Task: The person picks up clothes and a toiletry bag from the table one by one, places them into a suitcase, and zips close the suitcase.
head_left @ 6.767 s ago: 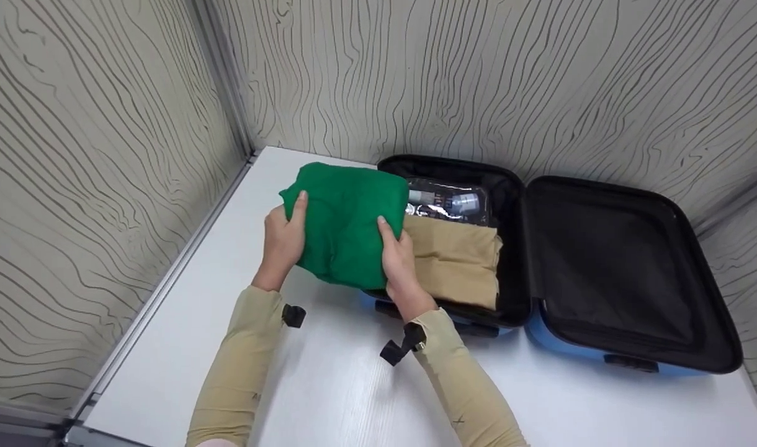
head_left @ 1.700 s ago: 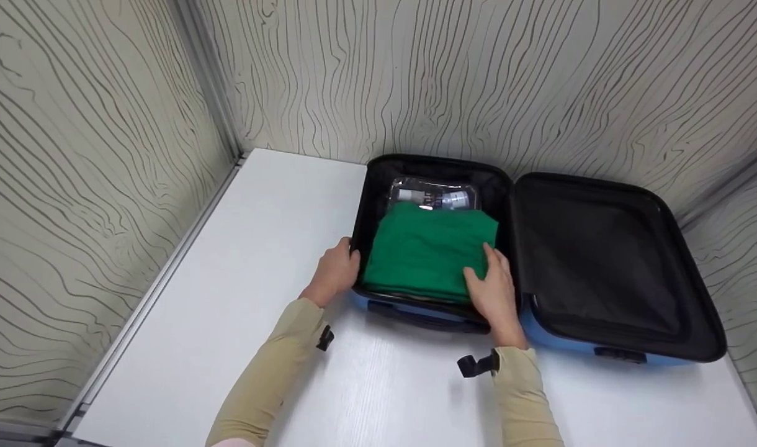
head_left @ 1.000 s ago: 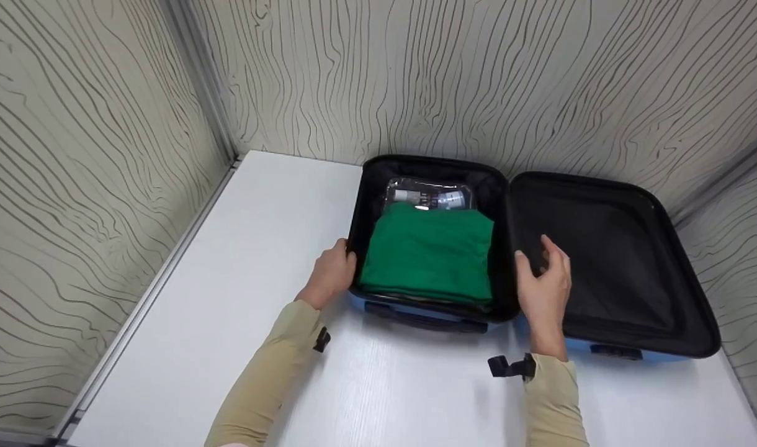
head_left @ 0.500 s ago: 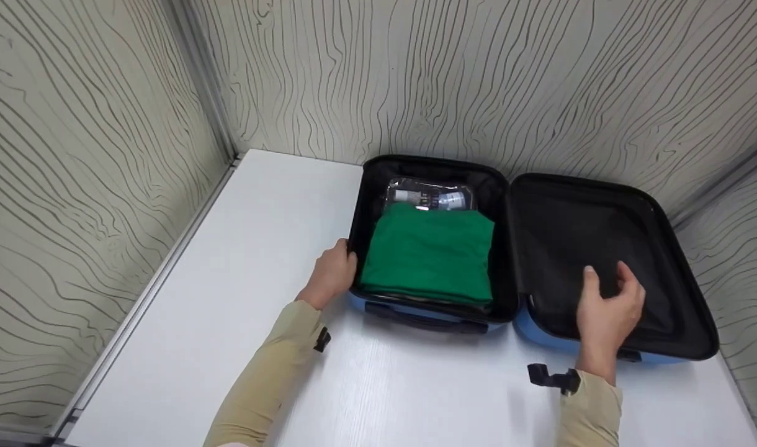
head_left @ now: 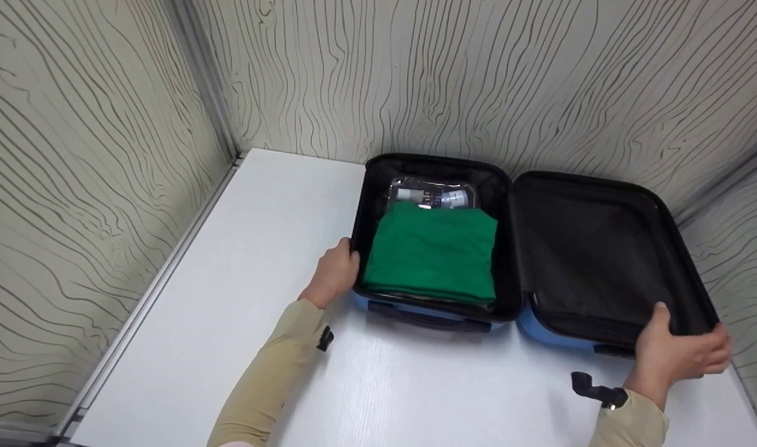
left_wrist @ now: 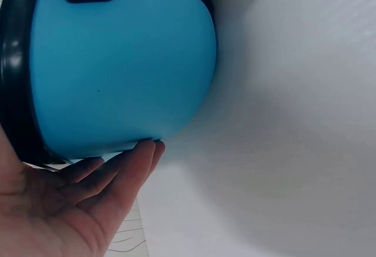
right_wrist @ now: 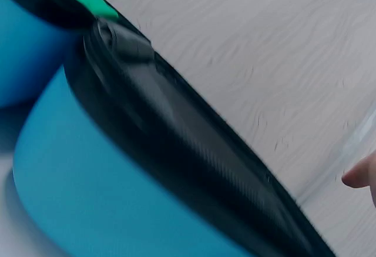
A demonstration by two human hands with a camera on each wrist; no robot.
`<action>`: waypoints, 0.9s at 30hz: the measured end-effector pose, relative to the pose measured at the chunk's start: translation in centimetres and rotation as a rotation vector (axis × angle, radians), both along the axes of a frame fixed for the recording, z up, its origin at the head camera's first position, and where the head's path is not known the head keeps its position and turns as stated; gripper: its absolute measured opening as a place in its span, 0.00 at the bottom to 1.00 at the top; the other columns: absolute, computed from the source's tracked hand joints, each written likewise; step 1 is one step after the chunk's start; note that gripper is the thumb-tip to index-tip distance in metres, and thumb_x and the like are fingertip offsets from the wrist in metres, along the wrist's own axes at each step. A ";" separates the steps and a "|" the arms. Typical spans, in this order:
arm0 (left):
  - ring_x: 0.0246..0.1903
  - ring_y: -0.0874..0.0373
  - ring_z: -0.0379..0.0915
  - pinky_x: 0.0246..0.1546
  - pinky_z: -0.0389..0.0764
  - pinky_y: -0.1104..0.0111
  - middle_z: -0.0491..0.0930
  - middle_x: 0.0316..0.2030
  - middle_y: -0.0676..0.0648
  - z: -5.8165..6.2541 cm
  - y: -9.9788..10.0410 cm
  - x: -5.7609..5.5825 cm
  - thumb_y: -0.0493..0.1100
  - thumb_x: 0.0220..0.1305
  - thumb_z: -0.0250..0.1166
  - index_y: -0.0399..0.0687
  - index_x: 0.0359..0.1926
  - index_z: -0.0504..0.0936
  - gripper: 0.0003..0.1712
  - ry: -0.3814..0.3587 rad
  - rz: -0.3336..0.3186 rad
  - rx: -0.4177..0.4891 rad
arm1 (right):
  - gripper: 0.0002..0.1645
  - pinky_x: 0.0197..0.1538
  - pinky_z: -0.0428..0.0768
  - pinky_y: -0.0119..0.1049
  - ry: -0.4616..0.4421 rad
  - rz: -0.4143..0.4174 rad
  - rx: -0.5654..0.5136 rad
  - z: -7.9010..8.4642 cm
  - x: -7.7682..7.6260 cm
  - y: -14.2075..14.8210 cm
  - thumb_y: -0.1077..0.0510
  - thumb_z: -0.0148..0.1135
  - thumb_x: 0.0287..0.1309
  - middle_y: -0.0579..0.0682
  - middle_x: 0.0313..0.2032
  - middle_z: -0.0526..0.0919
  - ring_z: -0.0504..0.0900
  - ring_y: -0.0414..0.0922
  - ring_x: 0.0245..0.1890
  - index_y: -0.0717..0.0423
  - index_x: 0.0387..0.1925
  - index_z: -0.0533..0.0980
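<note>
An open blue suitcase (head_left: 360,205) with black lining lies on the white table. Folded green cloth (head_left: 431,251) fills its near part, behind which a clear pouch (head_left: 434,192) with small bottles shows. My left hand (head_left: 334,272) holds the suitcase's left side by the rim. The left wrist view shows that hand's fingers (left_wrist: 126,177) along the blue outer wall. At the near right corner of the suitcase lid (head_left: 595,261) is my right hand (head_left: 676,351), thumb apart from the fingers, which reach the outer edge. In the right wrist view a fingertip (right_wrist: 358,176) stands apart from the lid.
Wood-patterned panels (head_left: 428,81) enclose the table (head_left: 242,248) at the back and both sides. The suitcase stands close to the back panel, its lid hinged open toward the right. A dark handle (head_left: 428,316) faces the front.
The green cloth went from both hands into the suitcase over the beige cloth. My right hand then left it and moved right across the lid to its near corner; lately my left hand has stayed put.
</note>
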State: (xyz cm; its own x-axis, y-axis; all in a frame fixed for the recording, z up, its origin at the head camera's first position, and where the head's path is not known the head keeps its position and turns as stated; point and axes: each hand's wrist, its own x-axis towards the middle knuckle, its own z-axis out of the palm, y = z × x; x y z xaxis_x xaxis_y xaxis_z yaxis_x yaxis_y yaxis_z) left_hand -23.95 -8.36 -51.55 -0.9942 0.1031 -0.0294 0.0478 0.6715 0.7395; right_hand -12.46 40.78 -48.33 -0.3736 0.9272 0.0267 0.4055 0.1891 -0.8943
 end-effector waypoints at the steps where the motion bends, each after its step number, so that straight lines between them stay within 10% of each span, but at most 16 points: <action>1: 0.44 0.44 0.82 0.44 0.81 0.53 0.82 0.49 0.33 0.0 0.1 0.0 0.41 0.79 0.48 0.31 0.60 0.73 0.20 0.001 0.000 0.000 | 0.55 0.75 0.36 0.38 -0.006 -0.008 -0.030 -0.3 0.2 0.3 0.40 0.61 0.65 0.50 0.80 0.40 0.33 0.44 0.77 0.51 0.81 0.43; 11: 0.45 0.43 0.82 0.45 0.81 0.52 0.82 0.50 0.33 -0.3 0.4 -0.2 0.41 0.79 0.47 0.31 0.62 0.72 0.21 -0.004 -0.009 0.000 | 0.66 0.70 0.39 0.24 0.050 -0.027 -0.427 -3.6 0.5 1.2 0.38 0.56 0.67 0.49 0.78 0.21 0.34 0.38 0.77 0.50 0.76 0.15; 27: 0.43 0.44 0.82 0.43 0.81 0.53 0.82 0.49 0.33 -0.3 0.0 -0.3 0.42 0.79 0.47 0.31 0.61 0.72 0.21 -0.017 -0.008 0.005 | 0.60 0.67 0.48 0.21 0.157 -0.012 -0.719 -4.4 0.7 0.4 0.40 0.52 0.70 0.38 0.78 0.27 0.41 0.30 0.72 0.43 0.77 0.18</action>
State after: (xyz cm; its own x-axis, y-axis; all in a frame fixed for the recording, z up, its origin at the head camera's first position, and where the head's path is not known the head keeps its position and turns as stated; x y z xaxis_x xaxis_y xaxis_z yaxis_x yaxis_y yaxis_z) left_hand -24.29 -8.37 -51.82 -0.9928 0.1113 -0.0453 0.0410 0.6676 0.7434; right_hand -11.73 41.17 -52.70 -0.4050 0.7396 -0.5375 0.2606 -0.4701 -0.8433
